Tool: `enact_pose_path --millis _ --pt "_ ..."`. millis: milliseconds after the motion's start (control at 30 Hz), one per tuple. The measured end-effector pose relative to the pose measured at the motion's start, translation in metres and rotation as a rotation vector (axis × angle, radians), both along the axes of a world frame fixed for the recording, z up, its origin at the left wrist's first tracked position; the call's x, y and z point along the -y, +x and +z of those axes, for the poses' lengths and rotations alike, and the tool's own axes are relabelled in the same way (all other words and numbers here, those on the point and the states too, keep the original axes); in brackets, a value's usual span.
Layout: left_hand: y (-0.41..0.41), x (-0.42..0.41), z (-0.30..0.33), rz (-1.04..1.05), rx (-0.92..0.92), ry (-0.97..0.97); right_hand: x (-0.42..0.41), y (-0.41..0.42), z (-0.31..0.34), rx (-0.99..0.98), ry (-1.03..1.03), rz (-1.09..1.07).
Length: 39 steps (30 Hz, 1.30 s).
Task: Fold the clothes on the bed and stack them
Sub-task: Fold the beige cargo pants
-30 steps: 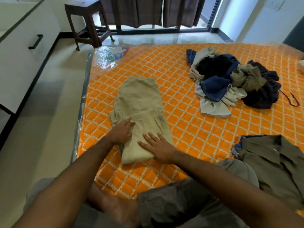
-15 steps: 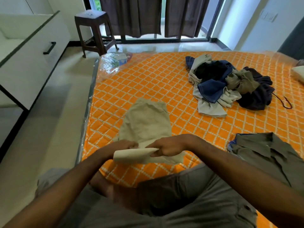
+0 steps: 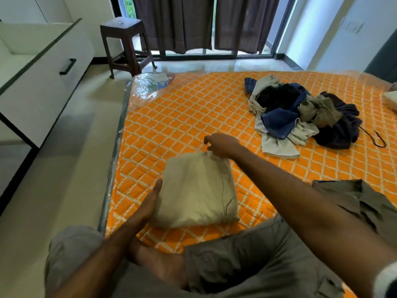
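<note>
On the bed (image 3: 193,108), the folded beige garment (image 3: 197,190) lies between the hands: the left hand (image 3: 150,203), fingers straight, braces its near-left edge apparently to square it, while the right hand (image 3: 221,145), loosely curled, touches its far corner.

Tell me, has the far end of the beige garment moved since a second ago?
Yes. The beige garment is folded over on itself, so its far end now lies nearer the person, farther from the clothes pile.
</note>
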<state>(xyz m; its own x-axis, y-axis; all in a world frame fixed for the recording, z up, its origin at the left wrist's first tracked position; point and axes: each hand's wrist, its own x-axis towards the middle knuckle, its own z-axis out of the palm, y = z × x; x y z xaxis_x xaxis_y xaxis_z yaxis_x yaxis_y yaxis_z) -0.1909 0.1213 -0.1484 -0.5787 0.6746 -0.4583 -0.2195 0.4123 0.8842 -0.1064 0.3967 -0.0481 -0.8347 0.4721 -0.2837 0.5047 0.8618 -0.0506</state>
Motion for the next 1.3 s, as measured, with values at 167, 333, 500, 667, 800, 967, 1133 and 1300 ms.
enact_pose_path --millis 167,333,500,667,800,967,1133,1300 --pt "-0.019 -0.010 -0.007 -0.134 -0.443 -0.092 0.086 0.031 -0.068 -0.275 0.104 -0.005" --pt "-0.020 -0.034 -0.006 -0.193 -0.224 -0.029 0.119 0.058 -0.151 -0.169 -0.063 -0.103" --pt "-0.014 -0.052 0.001 -0.101 0.096 0.031 0.105 0.044 -0.151 -0.231 -0.300 -0.182" --pt "0.000 -0.073 0.037 -0.134 -0.031 0.038 0.086 0.043 -0.114 -0.368 -0.641 -0.312" --pt "-0.003 -0.094 0.084 -0.192 -0.079 0.152 0.085 0.031 -0.063 -0.741 -1.295 -0.413" --pt "-0.005 -0.102 0.104 -0.318 -0.007 0.102 0.069 0.044 -0.032 -0.948 -1.646 -0.799" --pt "-0.010 -0.072 0.050 -0.145 -0.482 0.021 0.048 0.058 -0.068 -0.481 -1.328 -0.899" --pt "-0.034 -0.042 0.010 0.036 -0.668 -0.435 0.043 0.055 -0.092 -0.314 -1.136 -0.750"
